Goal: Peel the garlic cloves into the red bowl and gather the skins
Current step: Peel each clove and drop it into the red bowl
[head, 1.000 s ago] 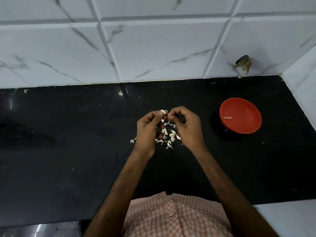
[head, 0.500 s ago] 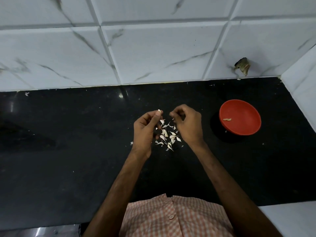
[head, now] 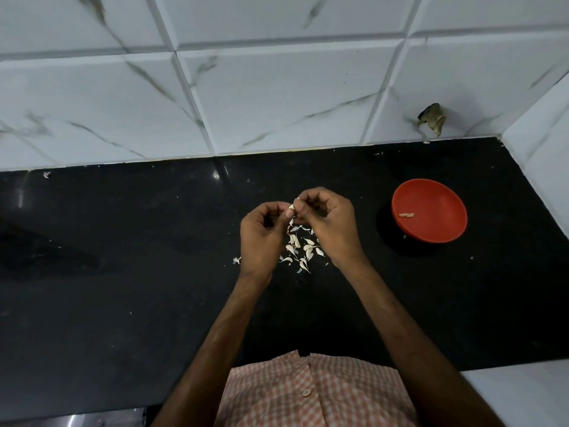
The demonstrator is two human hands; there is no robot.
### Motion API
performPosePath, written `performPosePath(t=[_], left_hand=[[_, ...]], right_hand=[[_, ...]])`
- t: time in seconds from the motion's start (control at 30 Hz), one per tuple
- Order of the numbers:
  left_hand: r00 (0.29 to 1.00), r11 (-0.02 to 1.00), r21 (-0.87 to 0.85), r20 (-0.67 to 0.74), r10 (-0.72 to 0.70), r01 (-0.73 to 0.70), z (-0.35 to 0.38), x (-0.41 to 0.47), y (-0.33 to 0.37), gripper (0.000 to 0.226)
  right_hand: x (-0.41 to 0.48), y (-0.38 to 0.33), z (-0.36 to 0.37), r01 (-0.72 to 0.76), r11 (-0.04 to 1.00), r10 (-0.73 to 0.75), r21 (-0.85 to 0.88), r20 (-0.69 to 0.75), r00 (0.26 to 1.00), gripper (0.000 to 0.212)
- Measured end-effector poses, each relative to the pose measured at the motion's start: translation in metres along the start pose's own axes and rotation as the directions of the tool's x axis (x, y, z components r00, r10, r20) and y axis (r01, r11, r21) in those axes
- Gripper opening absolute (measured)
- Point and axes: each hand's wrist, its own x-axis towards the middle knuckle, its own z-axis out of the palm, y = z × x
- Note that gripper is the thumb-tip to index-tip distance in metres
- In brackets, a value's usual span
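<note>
My left hand (head: 263, 235) and my right hand (head: 331, 224) meet fingertip to fingertip above the black counter (head: 123, 272). Both pinch one small white garlic clove (head: 291, 207) between them. Beneath the hands lies a scatter of several garlic cloves and skin flakes (head: 303, 249). The red bowl (head: 437, 198) stands to the right, apart from my hands, with one peeled clove (head: 406, 215) inside it.
A white marble-tiled wall (head: 277, 87) runs along the back, and a side wall (head: 542, 167) closes the right end. A dark scrap (head: 432, 117) clings to the back wall near the corner. Stray skin bits (head: 236, 259) lie left of the pile.
Half a second ago my hands were apart, the clove in the left fingers. They have come together again, and both now pinch the clove.
</note>
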Motion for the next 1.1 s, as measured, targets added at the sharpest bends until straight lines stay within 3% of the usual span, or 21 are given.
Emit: performPosePath(t=[0.13, 0.3, 0.43, 0.53, 0.67, 0.77, 1.1], left_hand=[[1.000, 1.000, -0.003, 0.004, 0.012, -0.012, 0.005, 0.000, -0.004, 0.012], [0.992, 0.972, 0.203, -0.015, 0.123, -0.118, 0.004, -0.001, -0.010, 0.010], [0.962, 0.783, 0.572, 0.037, 0.271, -0.243, 0.000, -0.002, -0.005, 0.009], [0.959, 0.707, 0.659, 0.081, 0.272, -0.256, -0.003, -0.002, -0.003, 0.010], [0.973, 0.756, 0.615, 0.095, 0.210, -0.223, -0.003, 0.000, -0.003, 0.014], [0.976, 0.847, 0.485, 0.089, 0.200, -0.218, -0.002, 0.001, -0.004, 0.010], [0.982, 0.927, 0.334, 0.136, 0.132, -0.171, -0.001, 0.002, -0.008, 0.025]], right_hand=[[-0.003, -0.005, 0.008, -0.142, 0.979, 0.141, 0.147, 0.013, 0.990, 0.012], [-0.006, -0.005, 0.010, -0.246, 0.942, 0.237, 0.226, 0.067, 0.969, 0.021], [-0.006, -0.003, 0.008, -0.305, 0.925, 0.284, 0.229, 0.122, 0.951, 0.017], [-0.006, -0.004, 0.004, -0.232, 0.947, 0.214, 0.221, 0.103, 0.971, 0.011], [-0.006, -0.005, 0.002, -0.098, 0.985, 0.088, 0.142, 0.078, 0.993, 0.020], [-0.009, -0.004, 0.005, -0.154, 0.964, 0.148, 0.217, 0.045, 0.988, 0.018], [-0.011, 0.000, 0.002, -0.242, 0.926, 0.220, 0.289, 0.109, 0.970, 0.020]])
